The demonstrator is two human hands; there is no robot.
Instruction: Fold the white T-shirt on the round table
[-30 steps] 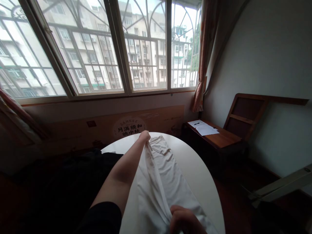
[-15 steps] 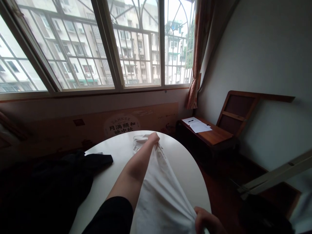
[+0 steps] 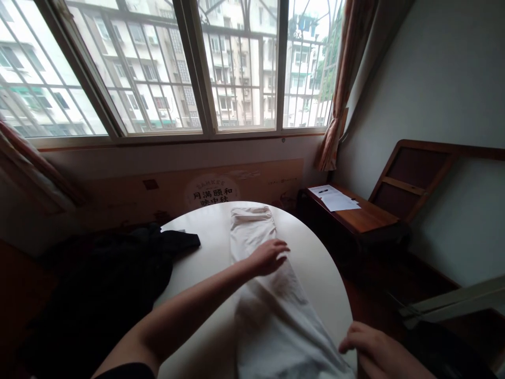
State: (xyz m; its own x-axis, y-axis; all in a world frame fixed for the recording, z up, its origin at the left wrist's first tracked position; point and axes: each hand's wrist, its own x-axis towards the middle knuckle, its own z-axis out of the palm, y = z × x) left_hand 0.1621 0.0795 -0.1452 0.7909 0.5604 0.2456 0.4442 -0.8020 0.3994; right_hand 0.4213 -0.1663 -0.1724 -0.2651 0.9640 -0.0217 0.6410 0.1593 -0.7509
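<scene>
A long white garment [image 3: 272, 310] lies lengthwise on a round white table [image 3: 205, 273], its gathered narrow end near the far edge. My left hand [image 3: 270, 257] rests on or just over the garment's upper part, palm down, with its fingers apart. Beside the garment's lower right edge is my right hand [image 3: 369, 345], fingers loosely bent and nothing visibly gripped. Its fingertips come very near the cloth; whether they touch it is unclear. The garment's near end runs out of view at the bottom.
Dark clothing [image 3: 118, 284] is heaped at the table's left side, one piece reaching onto the tabletop. To the right stands a low wooden bench [image 3: 371, 218] with white papers [image 3: 339, 201] and a pen. Barred windows [image 3: 240, 79] and a curtain [image 3: 333, 142] are beyond.
My left hand has let go of the garment's far end and moved nearer, fingers spread. The garment lies flatter and less stretched. My right hand has loosened; the view has turned slightly left.
</scene>
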